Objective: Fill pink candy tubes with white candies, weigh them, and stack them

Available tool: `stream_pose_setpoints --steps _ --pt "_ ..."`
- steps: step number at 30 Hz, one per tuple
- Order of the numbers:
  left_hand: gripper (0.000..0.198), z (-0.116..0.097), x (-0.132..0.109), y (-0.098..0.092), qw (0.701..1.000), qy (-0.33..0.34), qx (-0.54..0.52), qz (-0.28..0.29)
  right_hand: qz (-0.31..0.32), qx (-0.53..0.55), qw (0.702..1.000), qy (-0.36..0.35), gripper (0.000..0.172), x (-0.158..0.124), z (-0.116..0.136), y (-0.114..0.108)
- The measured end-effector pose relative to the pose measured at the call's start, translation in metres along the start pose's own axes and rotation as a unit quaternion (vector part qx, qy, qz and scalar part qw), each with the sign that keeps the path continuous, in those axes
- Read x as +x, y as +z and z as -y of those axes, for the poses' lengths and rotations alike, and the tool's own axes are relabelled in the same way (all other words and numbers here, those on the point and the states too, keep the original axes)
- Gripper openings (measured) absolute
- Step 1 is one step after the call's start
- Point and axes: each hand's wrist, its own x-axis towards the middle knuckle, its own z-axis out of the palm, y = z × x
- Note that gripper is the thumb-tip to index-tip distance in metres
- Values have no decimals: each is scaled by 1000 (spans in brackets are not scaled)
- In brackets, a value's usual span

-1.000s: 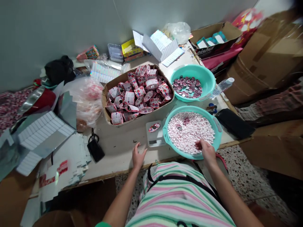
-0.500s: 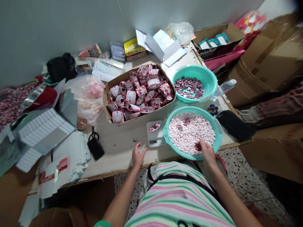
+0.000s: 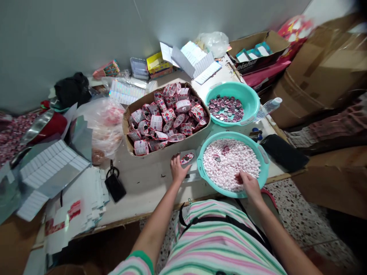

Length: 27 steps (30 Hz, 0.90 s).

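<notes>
In the head view, the right hand (image 3: 250,186) rests in the teal basin (image 3: 204,176), its fingers (image 3: 241,176) curled together among pink-white round tablets (image 3: 223,168); any grip cannot be confirmed. The left hand (image 3: 177,169) has fingers (image 3: 175,159) spread apart against the digital scale (image 3: 195,176), just beside the oval printed pack (image 3: 187,158) on it, on the bench (image 3: 143,194).

Two hands (image 3: 178,169), two teal plastic basins (image 3: 233,134), one cardboard tray (image 3: 143,100), one digital scale (image 3: 194,153).
</notes>
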Motion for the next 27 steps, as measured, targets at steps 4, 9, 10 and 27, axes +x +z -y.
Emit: stream_pose_setpoints --steps 4,9,10,27 --pt "31 -8 16 -1 998 48 -12 28 -16 0 1000 -2 49 1 -7 -10" --pt "34 -44 5 -38 992 117 -40 -3 -30 28 999 14 45 0 -21 -15" --pt "36 -55 2 -45 988 143 -54 -12 -30 29 999 14 45 0 -22 -15" --pt "35 -102 2 -34 952 293 -66 55 -38 11 999 -31 39 0 -30 -15"
